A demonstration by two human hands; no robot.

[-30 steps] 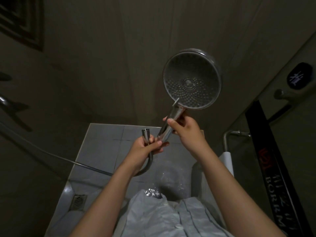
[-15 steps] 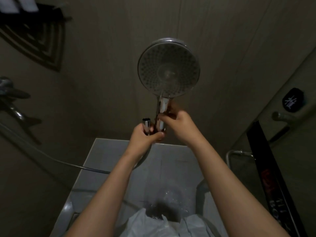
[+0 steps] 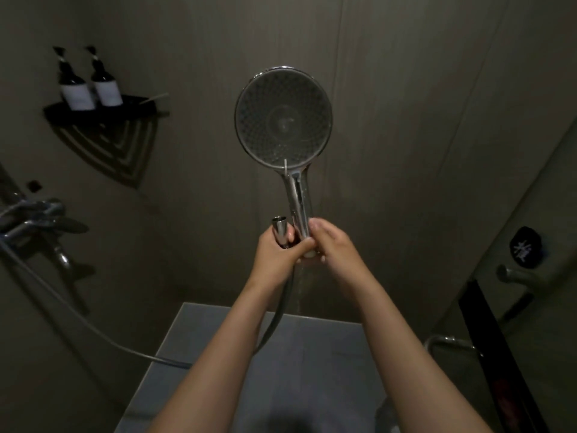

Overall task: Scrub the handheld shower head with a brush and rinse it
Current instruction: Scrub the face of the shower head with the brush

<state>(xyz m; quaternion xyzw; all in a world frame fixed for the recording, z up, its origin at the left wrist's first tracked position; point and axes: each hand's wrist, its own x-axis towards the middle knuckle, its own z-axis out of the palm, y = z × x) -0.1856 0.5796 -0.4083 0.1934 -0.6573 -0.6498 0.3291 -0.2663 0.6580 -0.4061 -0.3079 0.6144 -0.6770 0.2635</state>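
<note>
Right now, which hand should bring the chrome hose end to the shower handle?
Left. The left hand grips the chrome hose connector right beside the handle; the right hand is occupied holding the round chrome shower head upright by its handle base.

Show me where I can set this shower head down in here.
The shower head would likely fit on the bare grey floor between the hose on the left and the chrome rail on the right. The corner shelf is crowded: two bottles fill its left side, a thin stick lies at its right. The tap offers no flat spot.
</note>
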